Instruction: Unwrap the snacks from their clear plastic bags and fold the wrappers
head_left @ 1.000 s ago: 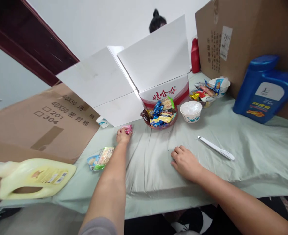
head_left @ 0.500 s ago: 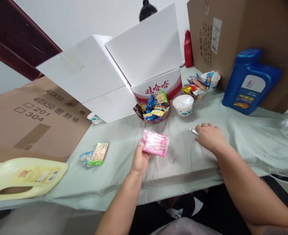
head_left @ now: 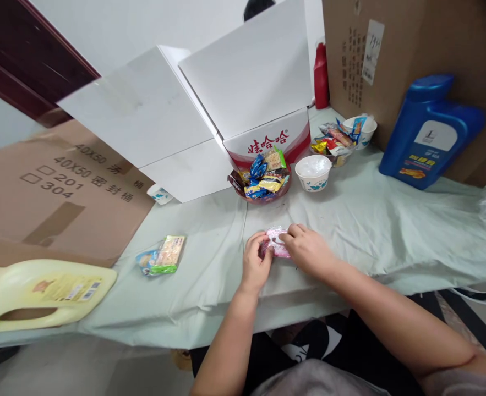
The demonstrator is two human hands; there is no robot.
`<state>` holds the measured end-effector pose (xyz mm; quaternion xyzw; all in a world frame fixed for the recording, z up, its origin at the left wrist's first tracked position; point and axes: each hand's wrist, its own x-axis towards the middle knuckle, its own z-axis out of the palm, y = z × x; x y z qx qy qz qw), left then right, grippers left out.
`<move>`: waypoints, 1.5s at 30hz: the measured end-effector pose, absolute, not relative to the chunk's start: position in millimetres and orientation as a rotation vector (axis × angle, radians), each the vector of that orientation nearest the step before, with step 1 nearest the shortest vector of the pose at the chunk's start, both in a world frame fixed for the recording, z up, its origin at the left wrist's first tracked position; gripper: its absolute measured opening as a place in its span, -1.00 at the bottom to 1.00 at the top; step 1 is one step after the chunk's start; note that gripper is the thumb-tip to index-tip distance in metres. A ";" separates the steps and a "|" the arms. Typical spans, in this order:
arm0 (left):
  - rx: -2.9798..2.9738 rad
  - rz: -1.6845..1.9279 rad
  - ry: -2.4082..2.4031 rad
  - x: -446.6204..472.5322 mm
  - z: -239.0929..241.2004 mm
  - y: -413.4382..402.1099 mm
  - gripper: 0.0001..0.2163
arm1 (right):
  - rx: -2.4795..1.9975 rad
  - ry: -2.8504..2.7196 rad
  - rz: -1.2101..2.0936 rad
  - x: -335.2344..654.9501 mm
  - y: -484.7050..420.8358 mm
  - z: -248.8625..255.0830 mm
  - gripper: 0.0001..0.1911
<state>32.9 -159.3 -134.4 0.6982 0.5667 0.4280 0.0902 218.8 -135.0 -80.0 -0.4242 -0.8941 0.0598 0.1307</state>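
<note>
A pink clear-wrapped packet [head_left: 283, 251] is in my left hand [head_left: 256, 263], its fingers and thumb closed on the packet's left side, just above the green cloth. My right hand [head_left: 306, 247] is closed over the packet's right side, fingertips pressed together. A small whitish-silver strip [head_left: 276, 240] shows between the hands on the packet, at my right fingertips; its kind is unclear. Beyond the hands is a reddish bowl [head_left: 282, 193] of wrapped snacks. To the left lie a green-edged cracker packet [head_left: 169, 254] and a blue packet [head_left: 147, 260] side by side.
White paper bowls [head_left: 314, 181] and a bowl of snacks [head_left: 338, 158] stand at the back right. A white carton [head_left: 267, 135] rises behind. A blue jug [head_left: 426, 137] and brown box [head_left: 375, 66] bound the right, a pale yellow jug [head_left: 48, 294] and cardboard box [head_left: 77, 198] the left.
My right hand has moved left from the cloth onto the pink packet, bringing the silvery strip. My left hand has shifted slightly right with the packet. The view has tilted slightly.
</note>
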 end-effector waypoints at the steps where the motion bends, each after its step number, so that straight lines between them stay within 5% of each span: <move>1: 2.084 1.261 1.677 33.4 -134.2 -159.7 -0.83 | -1.244 -2.612 0.178 220.3 -133.4 -79.2 -0.74; 6: 2.138 1.192 1.666 33.0 -134.8 -160.8 -0.65 | -1.495 -2.600 0.345 266.8 -110.6 -74.8 -0.74; 10: 2.054 1.259 1.697 30.5 -137.5 -160.7 -0.83 | -1.867 -2.452 0.203 293.4 -97.9 -79.3 -0.74; 15: 2.051 1.339 1.673 29.3 -138.6 -160.7 -0.89 | -1.477 -2.326 0.274 263.1 -105.1 -86.3 -0.50; 18: 2.115 1.218 1.660 31.9 -138.1 -160.5 -0.55 | -1.275 -2.410 0.394 240.3 -111.8 -89.6 -0.35; 20: 2.140 1.139 1.666 34.1 -138.3 -160.1 -0.35 | -1.267 -2.439 0.423 232.8 -113.4 -90.9 -0.55; 22: 2.139 1.142 1.662 35.4 -138.7 -159.6 -0.45 | -1.274 -2.405 0.457 231.4 -112.9 -90.8 -0.73; 26: 2.022 1.368 1.684 32.8 -139.1 -158.7 -0.84 | -1.340 -2.214 0.483 240.5 -109.5 -87.8 -0.66; 33: 1.946 1.480 1.668 28.5 -140.3 -159.6 -0.82 | -1.483 -2.104 0.416 260.7 -102.5 -86.3 -0.70; 37: 2.080 1.332 1.452 35.1 -141.1 -163.6 -0.56 | -1.218 -2.319 0.211 251.5 -109.1 -92.9 -0.65; 41: 2.198 1.257 1.472 40.1 -138.0 -164.3 -0.36 | -1.036 -2.450 0.192 230.7 -121.1 -100.6 -0.82; 45: 2.170 1.180 1.480 42.4 -132.6 -162.4 -0.60 | -0.762 -2.520 0.304 221.8 -126.5 -99.7 -0.86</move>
